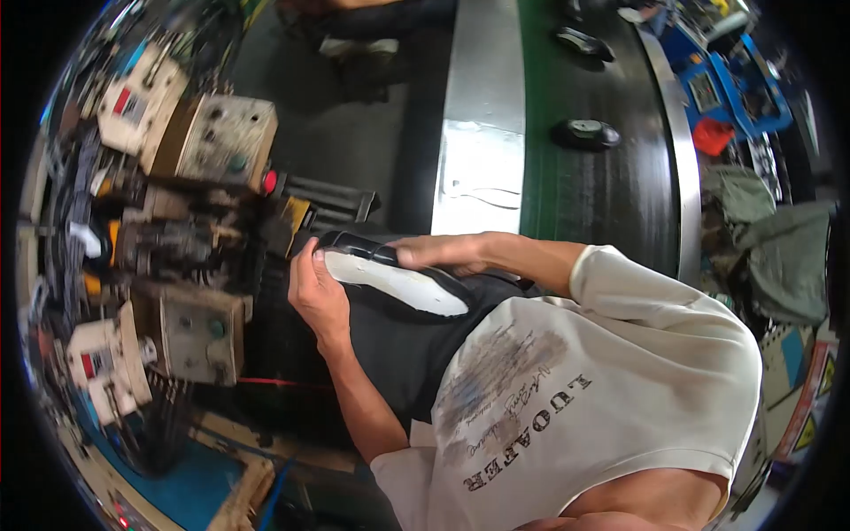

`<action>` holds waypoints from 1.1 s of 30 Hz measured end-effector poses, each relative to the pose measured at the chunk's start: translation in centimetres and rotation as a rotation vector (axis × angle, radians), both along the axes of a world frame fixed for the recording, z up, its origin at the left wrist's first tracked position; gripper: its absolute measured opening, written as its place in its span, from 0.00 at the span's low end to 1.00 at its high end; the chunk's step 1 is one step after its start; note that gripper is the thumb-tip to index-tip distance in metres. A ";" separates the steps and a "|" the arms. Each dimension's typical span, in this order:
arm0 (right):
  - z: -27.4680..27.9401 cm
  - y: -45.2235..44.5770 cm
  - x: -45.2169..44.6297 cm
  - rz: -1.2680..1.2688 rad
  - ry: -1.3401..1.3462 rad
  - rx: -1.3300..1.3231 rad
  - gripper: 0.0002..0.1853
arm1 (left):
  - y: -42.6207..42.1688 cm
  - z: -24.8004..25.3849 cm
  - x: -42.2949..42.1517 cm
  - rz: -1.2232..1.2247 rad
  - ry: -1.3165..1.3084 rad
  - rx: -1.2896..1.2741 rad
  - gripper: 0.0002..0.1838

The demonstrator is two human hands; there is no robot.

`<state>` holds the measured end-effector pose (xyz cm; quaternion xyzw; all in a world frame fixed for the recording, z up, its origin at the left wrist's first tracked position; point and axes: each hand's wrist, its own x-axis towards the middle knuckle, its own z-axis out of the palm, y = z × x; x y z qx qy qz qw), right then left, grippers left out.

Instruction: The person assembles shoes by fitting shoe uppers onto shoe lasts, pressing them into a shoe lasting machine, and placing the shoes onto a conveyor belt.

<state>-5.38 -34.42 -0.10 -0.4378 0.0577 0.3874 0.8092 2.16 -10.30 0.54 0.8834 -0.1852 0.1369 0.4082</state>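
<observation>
A black shoe upper on a last [398, 274] lies across my lap, its white insole side turned up toward me. My left hand [317, 292] is closed around one end of it, with the fingers at the edge of the white sole. From the other side, my right hand [447, 252] grips the black rim near the middle, thumb resting by the insole. Parts of the black upper are hidden under my fingers and against my dark trousers.
To the left stands a machine with two control boxes [226, 142] and a red button [269, 182]. On the right a dark conveyor belt [611, 195] carries black shoes [588, 134]. Beyond it are a blue crate [717, 84] and grey cloth [788, 261]. Another person's shoe shows at the top.
</observation>
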 end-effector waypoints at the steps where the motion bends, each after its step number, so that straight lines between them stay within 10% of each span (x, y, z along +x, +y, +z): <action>1: -0.8 2.8 -0.3 0.124 -0.270 -0.352 0.55 | 3.0 -0.4 -0.4 0.022 0.001 -0.010 0.13; 3: -0.7 4.8 -0.7 0.292 -0.529 -0.817 0.56 | 5.0 0.1 -1.7 0.020 0.098 -0.058 0.16; 8: 3.0 6.6 1.7 0.365 -0.595 -0.738 0.56 | 6.9 2.9 -3.8 0.156 -0.054 -0.095 0.28; 14: 0.6 8.6 4.2 0.030 -1.016 -0.711 0.62 | 5.5 7.0 -6.5 -0.314 0.107 -0.926 0.52; 16: -1.4 8.3 3.8 0.048 -1.024 -0.712 0.63 | 4.2 6.7 -7.2 -0.163 0.185 -0.703 0.55; 23: -4.8 8.0 1.7 0.033 -1.163 -0.738 0.59 | 3.9 5.1 -7.5 -0.138 0.191 -0.319 0.44; 33: -4.9 7.4 1.4 0.016 -1.134 -0.695 0.60 | 2.2 5.1 -7.6 -0.076 0.194 -0.399 0.36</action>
